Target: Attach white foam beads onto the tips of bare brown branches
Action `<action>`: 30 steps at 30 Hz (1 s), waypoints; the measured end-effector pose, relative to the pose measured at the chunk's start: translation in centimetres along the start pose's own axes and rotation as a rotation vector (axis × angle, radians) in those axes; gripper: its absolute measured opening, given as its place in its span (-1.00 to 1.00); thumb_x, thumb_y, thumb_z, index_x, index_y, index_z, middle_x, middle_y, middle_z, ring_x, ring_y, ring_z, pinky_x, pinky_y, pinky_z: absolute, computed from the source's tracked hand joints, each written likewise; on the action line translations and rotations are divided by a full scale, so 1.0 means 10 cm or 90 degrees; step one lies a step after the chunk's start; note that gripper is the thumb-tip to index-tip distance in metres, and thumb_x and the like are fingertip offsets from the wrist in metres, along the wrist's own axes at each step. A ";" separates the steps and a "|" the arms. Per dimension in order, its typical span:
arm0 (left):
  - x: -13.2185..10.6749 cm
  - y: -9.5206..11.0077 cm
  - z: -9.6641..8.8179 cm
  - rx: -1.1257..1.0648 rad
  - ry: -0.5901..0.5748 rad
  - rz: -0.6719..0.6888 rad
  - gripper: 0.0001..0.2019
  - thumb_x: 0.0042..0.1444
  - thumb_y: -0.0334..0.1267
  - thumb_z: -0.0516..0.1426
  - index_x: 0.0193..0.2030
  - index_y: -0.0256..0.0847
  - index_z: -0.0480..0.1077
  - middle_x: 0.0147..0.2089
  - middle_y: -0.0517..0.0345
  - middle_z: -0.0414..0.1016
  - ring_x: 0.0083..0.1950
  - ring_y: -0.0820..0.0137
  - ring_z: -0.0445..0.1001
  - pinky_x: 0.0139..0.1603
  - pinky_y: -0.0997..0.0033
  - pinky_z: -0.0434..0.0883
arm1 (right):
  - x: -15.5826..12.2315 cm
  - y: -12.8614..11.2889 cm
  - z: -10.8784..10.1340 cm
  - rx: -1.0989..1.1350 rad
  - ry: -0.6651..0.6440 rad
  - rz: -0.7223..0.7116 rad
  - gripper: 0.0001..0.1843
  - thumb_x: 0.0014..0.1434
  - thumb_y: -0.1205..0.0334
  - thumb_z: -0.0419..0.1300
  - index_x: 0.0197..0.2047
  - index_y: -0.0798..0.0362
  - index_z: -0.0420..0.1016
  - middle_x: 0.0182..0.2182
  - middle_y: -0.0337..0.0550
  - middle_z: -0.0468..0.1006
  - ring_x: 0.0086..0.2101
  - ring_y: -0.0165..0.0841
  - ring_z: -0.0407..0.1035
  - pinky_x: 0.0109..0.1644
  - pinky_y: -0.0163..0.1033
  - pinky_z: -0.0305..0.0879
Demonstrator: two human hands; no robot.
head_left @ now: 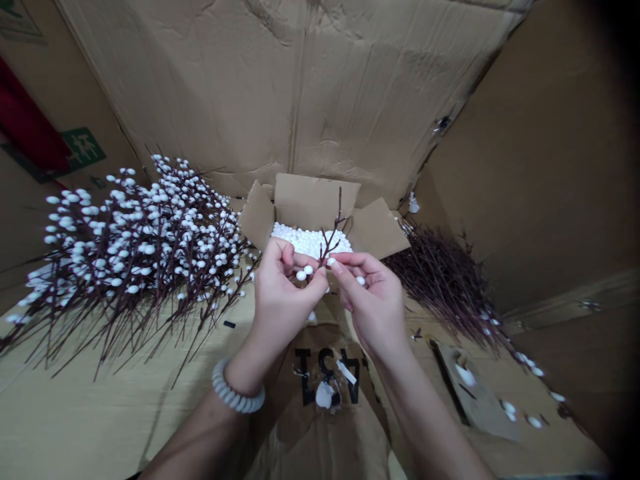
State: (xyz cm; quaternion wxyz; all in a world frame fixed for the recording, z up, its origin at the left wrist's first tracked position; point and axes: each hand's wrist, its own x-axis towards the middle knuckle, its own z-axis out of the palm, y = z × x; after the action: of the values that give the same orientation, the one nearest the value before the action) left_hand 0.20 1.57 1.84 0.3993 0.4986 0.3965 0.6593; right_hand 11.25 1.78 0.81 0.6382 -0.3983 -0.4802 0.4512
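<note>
Lying at 9 o'clock, a heap of budded branches [135, 260] fans across a cardboard sheet [85, 413], its dark stems crowded with white foam buds. Farther out at 10 o'clock, a green sign [83, 150] sits on the wall beside a red patch [30, 117]. A pale beaded bracelet [237, 393] circles the left wrist at 7 o'clock. The left hand [285, 287] is half closed, its thumb and curled fingers pinching the lower part of a short dark sprig [330, 243] at the center of the view, with two white buds showing just beside the grip. The right hand [370, 300] is also half closed, close against the left, and its thumb and forefinger pinch the same sprig near a bud; the exact hold is partly hidden. The sprig's bare tip points up toward 12 o'clock, in front of a small open carton [313, 200] whose flaps stand splayed around a mass of white beads [310, 240]. Below the hands at 6 o'clock, black lettering [325, 380] marks a brown sheet. At 3 o'clock lies a pile of bare twigs [440, 280], and at 4 o'clock a cardboard scrap [470, 393] sits near a few loose buds [533, 421].
</note>
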 end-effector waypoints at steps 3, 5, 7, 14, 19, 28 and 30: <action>0.00 0.02 0.00 -0.013 -0.007 -0.010 -0.60 -0.14 -0.51 0.20 -0.42 -0.11 -0.01 -0.52 0.38 0.39 -0.54 0.58 0.28 -0.50 0.60 0.25 | 0.00 -0.03 -0.02 -0.019 -0.013 -0.008 -0.91 0.03 0.21 0.31 -0.36 0.03 0.55 -0.50 -0.26 0.49 -0.64 -0.57 0.09 -0.64 -0.41 -0.03; 0.00 0.04 0.00 -0.022 -0.007 -0.012 -0.60 -0.14 -0.51 0.20 -0.43 -0.11 0.00 -0.52 0.37 0.39 -0.55 0.58 0.29 -0.50 0.61 0.25 | -0.01 -0.04 -0.02 -0.029 -0.018 -0.006 -0.93 0.04 0.22 0.31 -0.36 0.01 0.56 -0.50 -0.26 0.49 -0.61 -0.54 0.15 -0.62 -0.39 0.01; 0.00 0.05 0.00 -0.029 -0.005 -0.016 -0.60 -0.15 -0.51 0.21 -0.44 -0.12 0.01 -0.53 0.37 0.39 -0.55 0.58 0.31 -0.50 0.61 0.26 | -0.01 -0.04 -0.02 -0.033 -0.017 -0.007 -0.93 0.03 0.22 0.31 -0.37 0.01 0.56 -0.49 -0.25 0.49 -0.59 -0.51 0.19 -0.60 -0.38 0.04; 0.01 0.05 0.00 -0.040 -0.012 -0.013 -0.61 -0.15 -0.52 0.23 -0.44 -0.13 0.04 -0.54 0.36 0.41 -0.53 0.58 0.37 -0.48 0.62 0.31 | -0.02 -0.03 -0.02 -0.017 -0.010 -0.012 -0.94 0.04 0.22 0.31 -0.37 0.00 0.55 -0.52 -0.26 0.47 -0.56 -0.50 0.23 -0.60 -0.39 0.06; 0.02 0.06 -0.01 -0.072 -0.033 -0.060 -0.60 -0.16 -0.48 0.26 -0.40 -0.13 0.06 -0.46 0.29 0.52 -0.49 0.54 0.49 -0.47 0.61 0.38 | -0.01 -0.05 -0.02 0.016 0.009 -0.027 -0.93 0.04 0.22 0.31 -0.36 0.00 0.55 -0.55 -0.30 0.44 -0.64 -0.56 0.12 -0.63 -0.40 0.00; 0.02 0.04 -0.01 -0.054 -0.014 -0.043 -0.58 -0.17 -0.51 0.26 -0.41 -0.12 0.05 -0.50 0.29 0.52 -0.42 0.50 0.52 -0.37 0.56 0.42 | -0.03 -0.05 -0.01 0.023 0.030 -0.014 -0.91 0.05 0.20 0.31 -0.36 0.01 0.54 -0.63 -0.35 0.39 -0.71 -0.60 -0.03 -0.68 -0.41 -0.12; 0.03 0.03 -0.01 -0.067 -0.012 -0.048 -0.57 -0.17 -0.51 0.26 -0.40 -0.11 0.04 -0.51 0.30 0.52 -0.42 0.49 0.53 -0.37 0.57 0.43 | -0.02 -0.04 -0.02 0.012 0.023 -0.020 -0.93 0.05 0.21 0.31 -0.35 -0.01 0.55 -0.58 -0.32 0.43 -0.69 -0.59 -0.01 -0.67 -0.39 -0.12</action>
State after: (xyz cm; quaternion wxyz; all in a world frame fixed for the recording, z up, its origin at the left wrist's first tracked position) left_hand 0.04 1.72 2.19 0.4534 0.4680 0.3762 0.6587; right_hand 11.48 1.44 1.09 0.6572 -0.3928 -0.4706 0.4385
